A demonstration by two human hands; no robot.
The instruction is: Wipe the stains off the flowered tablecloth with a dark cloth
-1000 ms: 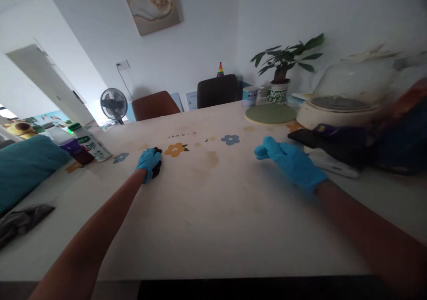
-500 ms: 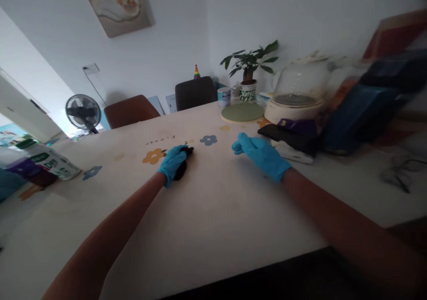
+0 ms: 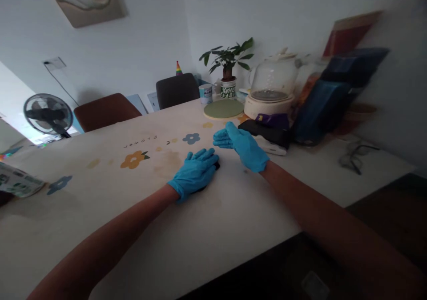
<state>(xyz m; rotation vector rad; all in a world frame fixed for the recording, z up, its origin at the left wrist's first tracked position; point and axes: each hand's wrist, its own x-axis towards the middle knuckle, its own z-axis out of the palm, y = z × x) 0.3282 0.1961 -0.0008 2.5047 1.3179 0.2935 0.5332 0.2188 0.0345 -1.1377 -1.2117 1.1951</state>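
My left hand (image 3: 196,171), in a blue glove, presses down on the tabletop (image 3: 160,242) with its fingers over a dark cloth (image 3: 217,165). Only small dark edges of the cloth show past the fingertips and under the palm; the rest is hidden. To the right, my right hand (image 3: 242,144), gloved in the same blue, has its fingers stretched out and thumb raised, with nothing in it. It is near a black case (image 3: 263,131) and a white object (image 3: 270,146). The top has printed flowers and a faint brownish smear (image 3: 168,163) left of my left hand.
At the back stand a green round mat (image 3: 223,109), a potted plant (image 3: 228,86), a can (image 3: 206,94) and a glass kettle (image 3: 271,82) on its base. Dark blue items (image 3: 323,104) and eyeglasses (image 3: 355,155) lie right. A white container (image 3: 20,180) is at left; chairs (image 3: 106,111) stand behind.
My left hand has slid right and nearer to me, taking the dark cloth along, and its fingers now lie flatter. My right hand stays near the black case. The view has turned right.
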